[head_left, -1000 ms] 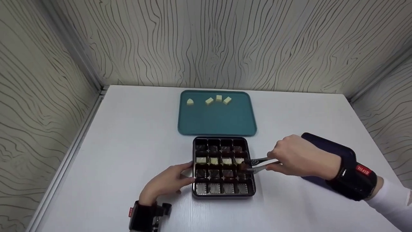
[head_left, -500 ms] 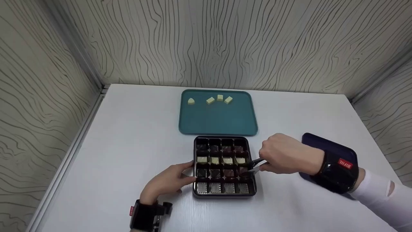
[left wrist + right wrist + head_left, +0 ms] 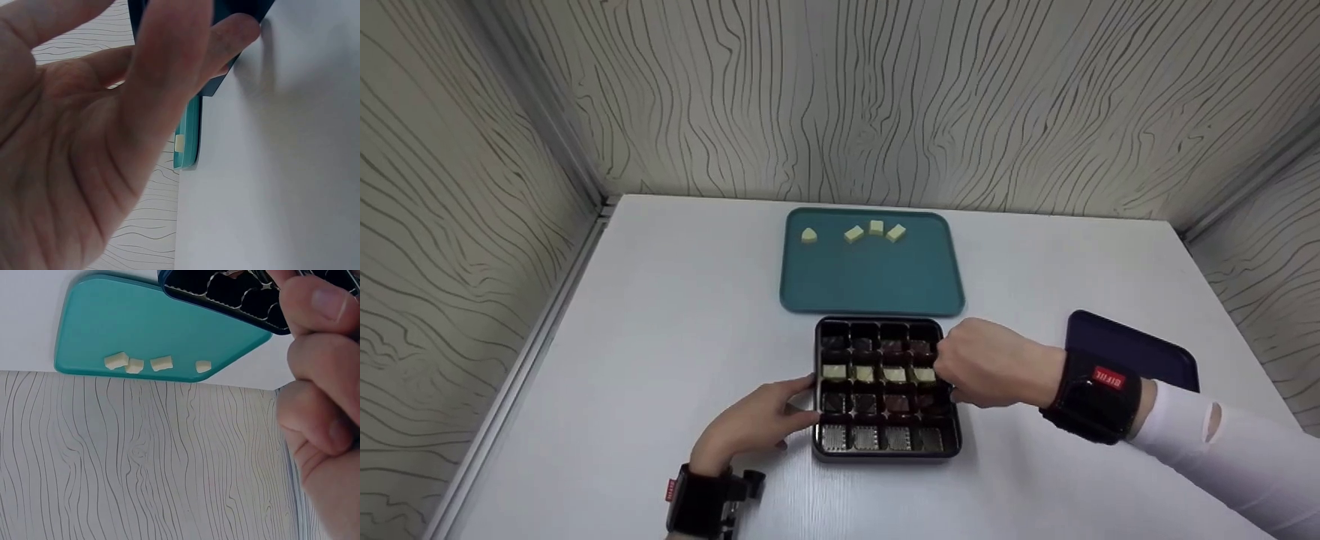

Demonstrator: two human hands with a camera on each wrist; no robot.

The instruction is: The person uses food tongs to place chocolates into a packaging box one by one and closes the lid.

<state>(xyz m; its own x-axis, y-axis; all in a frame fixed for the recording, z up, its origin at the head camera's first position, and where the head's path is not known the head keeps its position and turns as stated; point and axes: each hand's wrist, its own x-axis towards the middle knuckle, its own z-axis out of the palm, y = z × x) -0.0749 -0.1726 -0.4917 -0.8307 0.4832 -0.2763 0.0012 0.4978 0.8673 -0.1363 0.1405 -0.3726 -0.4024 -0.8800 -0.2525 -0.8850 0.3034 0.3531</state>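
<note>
A black divided box [image 3: 887, 455] stands on the white table. Its back and third rows hold dark chocolates [image 3: 865, 405], its second row pale ones [image 3: 894, 374]; the front row shows bare ridged bottoms. My left hand [image 3: 750, 421] rests thumb and fingertips against the box's left side, fingers extended. At the right rim, my right hand [image 3: 994, 364] has its fingers curled round metal tongs [image 3: 304, 272]. The hand hides the tongs in the head view, and their tips are out of sight inside the box.
Behind the box lies a teal tray [image 3: 870, 289] with several pale pieces [image 3: 877, 227] along its far side. A dark blue tray [image 3: 1132, 341] sits at the right, partly under my right forearm. Patterned walls border the table at the back and sides.
My right hand has moved left with the tongs, up to the box's right rim. The dark chocolate between the tong tips has gone down into the third row's right compartment. The left hand stays put.
</note>
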